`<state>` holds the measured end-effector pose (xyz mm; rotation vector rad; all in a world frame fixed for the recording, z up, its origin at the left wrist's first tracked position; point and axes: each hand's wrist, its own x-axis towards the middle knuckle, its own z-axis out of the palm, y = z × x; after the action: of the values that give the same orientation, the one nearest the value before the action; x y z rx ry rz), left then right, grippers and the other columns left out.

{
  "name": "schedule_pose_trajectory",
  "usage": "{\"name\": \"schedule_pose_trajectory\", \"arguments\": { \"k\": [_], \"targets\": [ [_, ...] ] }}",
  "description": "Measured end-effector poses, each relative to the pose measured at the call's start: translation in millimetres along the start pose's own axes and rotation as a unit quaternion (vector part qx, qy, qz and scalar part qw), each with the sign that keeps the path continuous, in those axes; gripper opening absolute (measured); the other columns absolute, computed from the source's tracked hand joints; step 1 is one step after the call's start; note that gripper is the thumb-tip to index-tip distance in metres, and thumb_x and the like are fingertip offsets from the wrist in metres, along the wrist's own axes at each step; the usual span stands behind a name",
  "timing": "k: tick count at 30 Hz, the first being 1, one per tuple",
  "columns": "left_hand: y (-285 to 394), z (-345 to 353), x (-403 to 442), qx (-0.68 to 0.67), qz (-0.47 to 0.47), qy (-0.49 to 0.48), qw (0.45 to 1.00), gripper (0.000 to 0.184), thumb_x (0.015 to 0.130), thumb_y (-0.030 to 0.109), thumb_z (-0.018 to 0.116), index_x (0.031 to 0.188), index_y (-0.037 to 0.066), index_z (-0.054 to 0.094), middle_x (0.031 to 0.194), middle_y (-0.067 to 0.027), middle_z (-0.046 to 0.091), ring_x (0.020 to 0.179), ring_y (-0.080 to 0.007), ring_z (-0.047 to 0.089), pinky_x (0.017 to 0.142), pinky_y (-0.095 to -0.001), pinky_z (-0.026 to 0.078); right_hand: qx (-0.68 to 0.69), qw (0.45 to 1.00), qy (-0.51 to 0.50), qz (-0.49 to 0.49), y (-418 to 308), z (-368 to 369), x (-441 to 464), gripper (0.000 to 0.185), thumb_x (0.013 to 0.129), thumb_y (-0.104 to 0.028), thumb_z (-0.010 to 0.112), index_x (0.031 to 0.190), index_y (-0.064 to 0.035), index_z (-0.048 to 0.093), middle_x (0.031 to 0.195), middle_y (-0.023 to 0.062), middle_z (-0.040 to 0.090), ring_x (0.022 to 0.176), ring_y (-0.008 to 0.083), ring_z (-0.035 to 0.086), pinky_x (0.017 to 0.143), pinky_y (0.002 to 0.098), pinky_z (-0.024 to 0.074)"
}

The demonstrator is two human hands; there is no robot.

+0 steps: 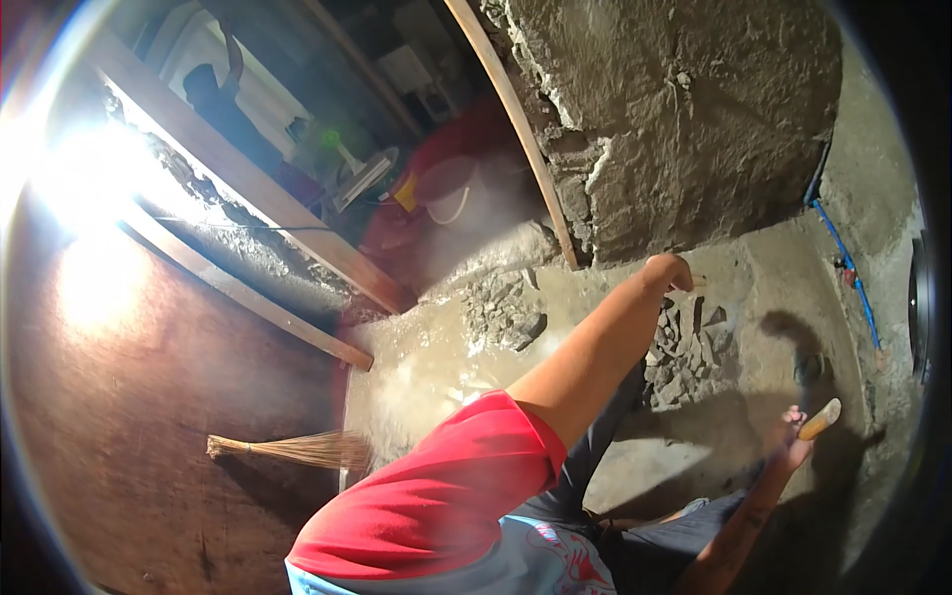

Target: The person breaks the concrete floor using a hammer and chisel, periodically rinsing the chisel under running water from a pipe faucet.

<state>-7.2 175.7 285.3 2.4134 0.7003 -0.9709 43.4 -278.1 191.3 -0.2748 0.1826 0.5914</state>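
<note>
My left hand (670, 272) is at the end of my outstretched arm, close to the foot of the rough wall. Its fingers are curled, and a short pale piece (700, 282) sticks out beside them; what it belongs to is hidden. At the lower right, my right hand (796, 438) is closed around a yellowish handle (820, 419) with a pale end. Grey broken rubble (679, 352) lies on the floor below my left hand. A dark, blurred round shape (808, 370) shows above my right hand; I cannot tell what it is.
Another rubble pile (504, 311) lies left of my forearm. A straw broom (288, 449) rests on the brown surface at left. Wooden beams (288, 223) border an opening, with a bucket (446, 188) and a person (233, 114) beyond. A blue pipe (838, 243) runs along the right wall.
</note>
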Motion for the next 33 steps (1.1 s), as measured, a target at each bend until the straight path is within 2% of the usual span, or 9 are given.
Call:
{"name": "schedule_pose_trajectory", "arguments": {
  "k": [9,12,18,20,22,24,27,29,33],
  "targets": [
    [0.1,-2.2,-9.7,0.008,-0.009,0.007,1.000,0.040,0.080,0.038,0.050,0.104,0.009,0.061,0.101,-0.0046,0.063,0.083,-0.0180,0.060,0.075,-0.0338,0.049,0.019,1.000,-0.008,0.019,5.0,2.8,-0.8,0.017,0.087,-0.013,0.052,0.082,0.0026,0.055,0.091,0.0170,0.053,0.075,0.0217,0.054,0.070,0.0329,0.0494],
    [-0.9,-1.8,-5.9,0.002,-0.010,0.003,1.000,0.040,0.081,0.039,0.050,0.105,0.009,0.061,0.102,-0.0046,0.064,0.084,-0.0179,0.060,0.076,-0.0337,0.049,-0.034,0.999,0.010,-0.039,5.3,-1.1,0.9,0.015,0.088,-0.012,0.051,0.083,0.0025,0.055,0.092,0.0169,0.053,0.075,0.0214,0.054,0.070,0.0328,0.0492],
    [1.8,-4.2,-30.2,0.004,0.014,0.035,0.999,0.039,0.081,0.039,0.050,0.104,0.010,0.061,0.098,-0.0039,0.064,0.081,-0.0163,0.060,0.076,-0.0332,0.049,0.021,0.999,0.036,0.006,5.5,14.7,-5.9,0.017,0.087,-0.013,0.050,0.083,0.0031,0.054,0.092,0.0171,0.051,0.076,0.0225,0.053,0.070,0.0335,0.0482],
    [-1.8,-1.6,-14.2,-0.015,0.004,0.022,1.000,0.037,0.080,0.038,0.051,0.103,0.011,0.061,0.095,-0.0032,0.064,0.077,-0.0158,0.060,0.075,-0.0324,0.049,0.064,0.993,-0.091,0.048,8.6,19.5,-12.4,0.020,0.087,-0.016,0.049,0.082,0.0032,0.053,0.089,0.0165,0.050,0.076,0.0229,0.052,0.070,0.0341,0.0477],
    [-6.4,-0.1,16.9,0.030,0.006,-0.024,0.999,0.037,0.080,0.038,0.051,0.100,0.009,0.061,0.091,-0.0030,0.063,0.074,-0.0156,0.058,0.072,-0.0318,0.049,0.097,0.994,0.008,0.056,7.8,29.8,-16.1,0.022,0.087,-0.017,0.048,0.081,0.0030,0.052,0.088,0.0158,0.049,0.074,0.0229,0.051,0.071,0.0346,0.0475],
    [-2.5,-1.7,0.0,0.010,0.020,0.003,1.000,0.032,0.080,0.036,0.050,0.087,0.008,0.061,0.083,-0.0028,0.062,0.070,-0.0163,0.055,0.068,-0.0337,0.047,0.056,0.997,-0.014,0.044,2.6,19.3,-8.4,0.023,0.086,-0.019,0.048,0.079,0.0027,0.052,0.090,0.0164,0.049,0.075,0.0229,0.052,0.071,0.0349,0.0476],
    [1.7,-2.0,-9.3,0.015,0.021,0.016,1.000,0.028,0.079,0.035,0.049,0.081,0.008,0.058,0.079,-0.0022,0.060,0.066,-0.0175,0.051,0.066,-0.0358,0.044,0.032,0.999,0.037,0.005,14.1,41.8,-19.3,0.025,0.086,-0.021,0.048,0.076,0.0015,0.052,0.089,0.0165,0.051,0.072,0.0219,0.053,0.066,0.0332,0.0482],
    [2.9,-2.9,-8.0,0.030,0.022,0.006,0.999,0.027,0.079,0.034,0.049,0.079,0.008,0.058,0.078,-0.0023,0.059,0.066,-0.0180,0.050,0.066,-0.0363,0.043,0.030,0.996,0.087,-0.016,14.6,42.0,-17.3,0.026,0.086,-0.023,0.048,0.077,0.0007,0.051,0.089,0.0165,0.052,0.069,0.0207,0.053,0.063,0.0321,0.0481],
    [2.2,-1.6,1.5,0.028,0.015,-0.008,0.999,0.025,0.078,0.033,0.049,0.077,0.009,0.056,0.075,-0.0032,0.057,0.064,-0.0185,0.048,0.064,-0.0363,0.042,0.021,0.997,0.079,-0.013,19.4,49.6,-22.3,0.025,0.086,-0.023,0.049,0.077,0.0007,0.051,0.091,0.0173,0.052,0.070,0.0205,0.053,0.064,0.0321,0.0479]
  ]
}}
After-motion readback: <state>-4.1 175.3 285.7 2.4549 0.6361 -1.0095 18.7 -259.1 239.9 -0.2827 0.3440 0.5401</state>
